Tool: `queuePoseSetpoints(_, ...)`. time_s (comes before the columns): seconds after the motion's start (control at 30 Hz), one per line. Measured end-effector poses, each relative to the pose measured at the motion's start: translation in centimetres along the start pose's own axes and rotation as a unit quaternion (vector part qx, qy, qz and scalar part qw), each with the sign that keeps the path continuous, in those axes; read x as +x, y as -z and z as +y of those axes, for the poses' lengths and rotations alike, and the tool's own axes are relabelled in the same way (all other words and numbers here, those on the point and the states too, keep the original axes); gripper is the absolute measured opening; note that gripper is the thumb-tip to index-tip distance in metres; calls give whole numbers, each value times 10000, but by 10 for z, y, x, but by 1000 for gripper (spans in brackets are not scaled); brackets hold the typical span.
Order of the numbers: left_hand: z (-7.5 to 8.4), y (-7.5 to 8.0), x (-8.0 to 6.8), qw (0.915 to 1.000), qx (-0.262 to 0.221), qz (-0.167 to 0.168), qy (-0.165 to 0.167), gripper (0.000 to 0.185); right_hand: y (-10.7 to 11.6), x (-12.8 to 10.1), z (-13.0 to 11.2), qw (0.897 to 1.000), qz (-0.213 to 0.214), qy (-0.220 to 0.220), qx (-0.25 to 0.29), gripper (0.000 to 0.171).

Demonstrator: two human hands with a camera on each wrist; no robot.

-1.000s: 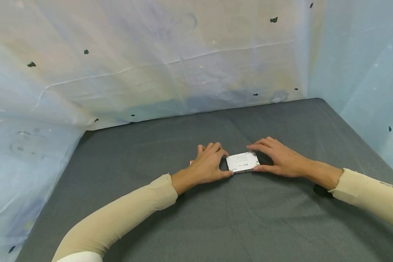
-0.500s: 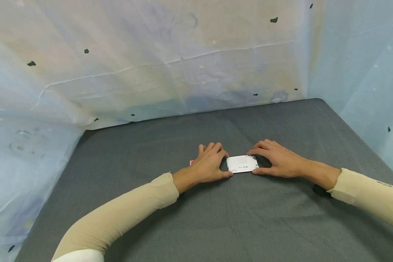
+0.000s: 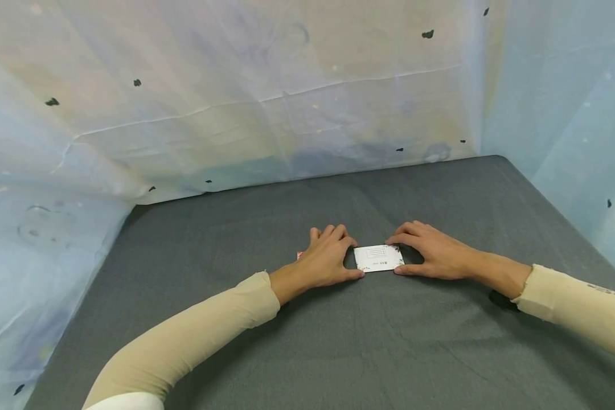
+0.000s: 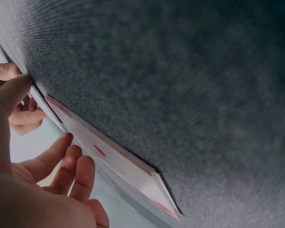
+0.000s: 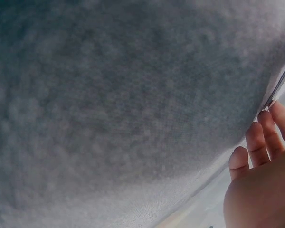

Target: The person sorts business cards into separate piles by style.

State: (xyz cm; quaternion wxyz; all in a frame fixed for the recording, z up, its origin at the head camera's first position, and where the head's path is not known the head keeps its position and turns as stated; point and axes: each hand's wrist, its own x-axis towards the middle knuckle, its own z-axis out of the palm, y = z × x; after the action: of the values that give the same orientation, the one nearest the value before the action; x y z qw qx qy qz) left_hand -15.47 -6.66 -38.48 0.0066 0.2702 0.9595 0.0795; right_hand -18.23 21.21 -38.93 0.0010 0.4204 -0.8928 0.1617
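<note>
In the head view a small white stack of cards (image 3: 379,258), printed with grey text and leafy corners, lies on the grey cloth. My left hand (image 3: 325,259) grips its left end, thumb at the near corner and index finger at the far one. The right hand (image 3: 438,250) holds the right end in the same way. Under my left palm a second white stack of cards (image 4: 109,152) with a red mark lies on the cloth in the left wrist view; only its red corner (image 3: 299,255) shows in the head view.
Grey cloth (image 3: 287,353) covers the table, with a few creases. A pale patterned curtain (image 3: 266,131) hangs behind it and along both sides. A dark object (image 3: 503,300) sits under the right wrist.
The white stack has gone from slightly tilted to lying flatter and squarer. My right index finger has come down to its far right corner. The left hand has barely moved.
</note>
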Motion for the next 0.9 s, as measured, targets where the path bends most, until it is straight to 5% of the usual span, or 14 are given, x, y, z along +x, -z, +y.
queuePoseSetpoints(0.9, 2, -2, 1, 9998, 190, 77, 60, 59, -3, -1, 3, 10000, 32, 56, 39, 56)
